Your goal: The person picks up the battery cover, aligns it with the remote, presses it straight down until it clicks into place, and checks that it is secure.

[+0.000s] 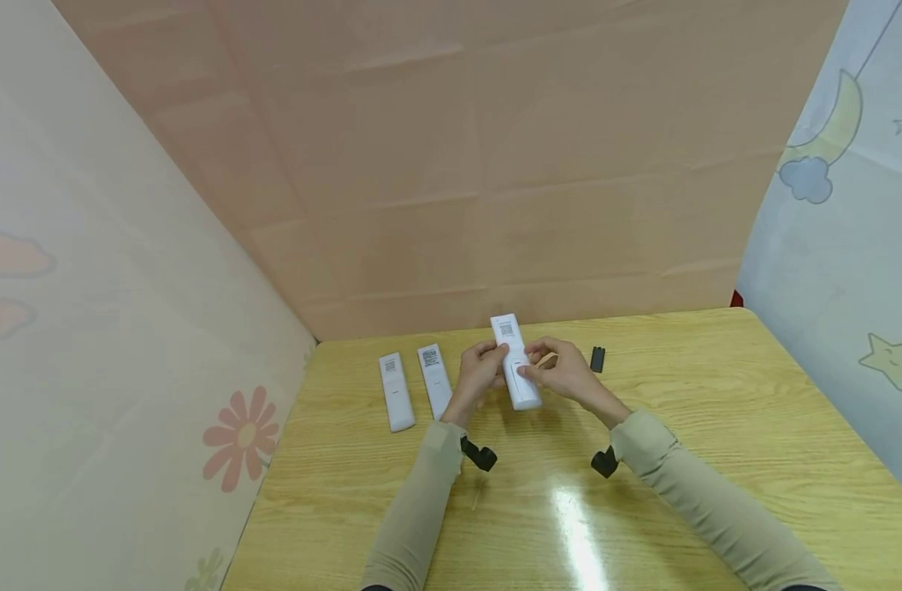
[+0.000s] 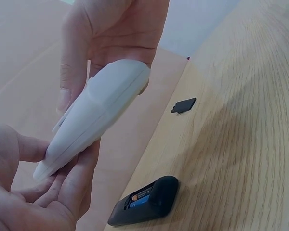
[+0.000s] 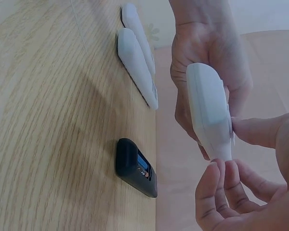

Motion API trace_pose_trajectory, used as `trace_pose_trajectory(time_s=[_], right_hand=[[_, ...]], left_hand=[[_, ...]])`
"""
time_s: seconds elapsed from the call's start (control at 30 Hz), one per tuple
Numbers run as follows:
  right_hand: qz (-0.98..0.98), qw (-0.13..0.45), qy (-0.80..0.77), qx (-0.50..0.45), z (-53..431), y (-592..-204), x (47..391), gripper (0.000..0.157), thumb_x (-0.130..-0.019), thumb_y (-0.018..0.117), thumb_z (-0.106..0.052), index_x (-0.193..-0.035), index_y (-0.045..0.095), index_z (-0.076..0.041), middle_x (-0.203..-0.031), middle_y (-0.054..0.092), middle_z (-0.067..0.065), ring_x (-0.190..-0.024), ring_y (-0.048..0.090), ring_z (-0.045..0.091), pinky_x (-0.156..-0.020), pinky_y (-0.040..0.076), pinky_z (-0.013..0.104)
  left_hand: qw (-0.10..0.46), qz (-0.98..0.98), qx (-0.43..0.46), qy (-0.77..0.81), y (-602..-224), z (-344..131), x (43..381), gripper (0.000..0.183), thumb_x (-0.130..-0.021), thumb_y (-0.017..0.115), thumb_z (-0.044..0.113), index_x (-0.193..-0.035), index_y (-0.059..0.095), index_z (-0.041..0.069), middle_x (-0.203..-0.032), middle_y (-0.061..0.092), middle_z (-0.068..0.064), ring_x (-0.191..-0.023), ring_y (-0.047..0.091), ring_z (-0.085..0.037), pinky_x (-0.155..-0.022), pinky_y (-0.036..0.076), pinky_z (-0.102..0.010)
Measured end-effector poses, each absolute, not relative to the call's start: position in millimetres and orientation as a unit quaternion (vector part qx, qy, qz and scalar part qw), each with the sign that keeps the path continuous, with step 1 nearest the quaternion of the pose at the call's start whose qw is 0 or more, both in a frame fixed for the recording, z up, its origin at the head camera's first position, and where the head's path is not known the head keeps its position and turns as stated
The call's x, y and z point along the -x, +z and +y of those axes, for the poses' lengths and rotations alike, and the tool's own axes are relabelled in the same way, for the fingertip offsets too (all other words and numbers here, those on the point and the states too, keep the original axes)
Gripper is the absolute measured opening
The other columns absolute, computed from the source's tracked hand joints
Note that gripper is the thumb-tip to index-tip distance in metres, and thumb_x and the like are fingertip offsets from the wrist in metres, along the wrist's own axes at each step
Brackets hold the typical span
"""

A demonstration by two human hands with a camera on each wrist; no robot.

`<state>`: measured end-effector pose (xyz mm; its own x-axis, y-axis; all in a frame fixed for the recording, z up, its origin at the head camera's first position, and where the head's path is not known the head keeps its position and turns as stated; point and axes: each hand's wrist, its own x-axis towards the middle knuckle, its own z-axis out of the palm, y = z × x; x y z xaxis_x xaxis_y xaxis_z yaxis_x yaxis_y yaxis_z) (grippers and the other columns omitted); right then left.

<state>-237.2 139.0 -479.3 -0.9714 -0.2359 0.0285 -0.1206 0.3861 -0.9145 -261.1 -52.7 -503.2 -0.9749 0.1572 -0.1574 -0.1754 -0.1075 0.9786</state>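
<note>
A white remote control (image 1: 506,322) is held up over the table, its back with a printed label facing up. My left hand (image 1: 478,373) grips its left side, thumb on the back edge and fingers curled beneath. From the right, my right hand (image 1: 566,371) pinches it, the thumb pressing on the battery cover (image 1: 523,392). That cover stands slightly off the body at one edge in the right wrist view. Below the hands, a black remote control (image 2: 159,204) lies with its battery compartment uncovered and batteries inside; in the head view it is hidden.
Two more white remote controls (image 1: 396,396) (image 1: 436,382) lie side by side, left of the hands. A small black battery cover (image 1: 597,359) rests to the right. The wooden table (image 1: 332,509) meets a fabric backdrop (image 1: 391,271) behind, with printed cloth at both sides.
</note>
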Motion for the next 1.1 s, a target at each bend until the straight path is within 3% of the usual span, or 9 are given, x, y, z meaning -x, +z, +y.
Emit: trace_pose_trajectory(time_s=[0.67, 1.1], right_hand=[[0.831, 0.06, -0.544, 0.099, 146.1, -481.6, 233.0, 0.055, -0.091, 0.075, -0.038, -0.132, 0.056, -0.006, -0.122, 0.059, 0.016, -0.097, 0.065, 0.03, -0.079, 0.057, 0.054], [0.798, 0.091, -0.588, 0.102, 146.9, -485.3, 229.3, 0.048, -0.093, 0.074, -0.033, -0.128, 0.056, -0.004, -0.12, 0.058, 0.018, -0.098, 0.065, 0.031, -0.083, 0.056, 0.057]], left_hand=[[0.101, 0.673, 0.017, 0.732, -497.9, -49.0, 258.3, 0.043, -0.098, 0.065, 0.037, -0.131, 0.061, 0.009, -0.111, 0.069, -0.007, -0.096, 0.068, -0.024, -0.089, 0.057, -0.05], [0.109, 0.677, 0.007, 0.728, -495.8, -48.3, 256.6, 0.038, -0.099, 0.064, 0.037, -0.129, 0.063, 0.013, -0.111, 0.069, -0.008, -0.097, 0.068, -0.025, -0.089, 0.056, -0.052]])
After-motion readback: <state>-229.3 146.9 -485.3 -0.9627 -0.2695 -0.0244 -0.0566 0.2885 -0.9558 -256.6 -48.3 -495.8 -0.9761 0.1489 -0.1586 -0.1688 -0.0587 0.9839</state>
